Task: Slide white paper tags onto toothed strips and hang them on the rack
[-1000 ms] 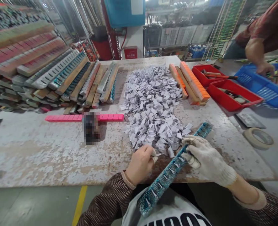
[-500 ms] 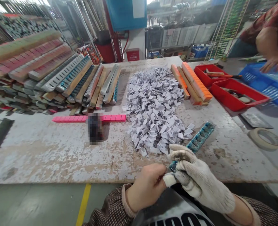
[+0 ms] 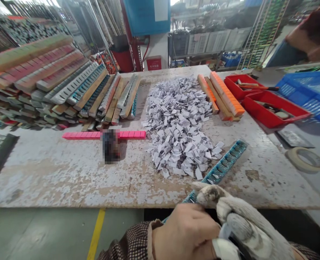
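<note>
My left hand (image 3: pixel 187 231) is bare with a white wrap on one digit. It is closed at the lower edge of the view, its fingertips meeting my right hand (image 3: pixel 243 220), which wears a soiled white knit glove. The gloved fingers are curled. A small pale piece and something dark show between the hands, too hidden to name. Beyond them a glittery blue slotted strip (image 3: pixel 226 160) lies slanting across the table edge, its near end partly covered by my hands. Small white pieces stand in its lower slots. A large heap of small white pieces (image 3: pixel 180 126) lies past the strip.
A pink segmented bar (image 3: pixel 133 135) lies left of the heap, a pixelated dark object (image 3: pixel 110 146) on it. Stacked bars (image 3: pixel 54 79) fill the left; orange bars (image 3: pixel 226 94) lie right. Red trays (image 3: pixel 276 108), a blue basket (image 3: pixel 306 90) and a tape roll (image 3: pixel 305 159) stand farther right.
Both hands have moved down and right, toward my body, uncovering more of the blue strip. At the upper right, another person's hand has lifted away from the blue basket.
</note>
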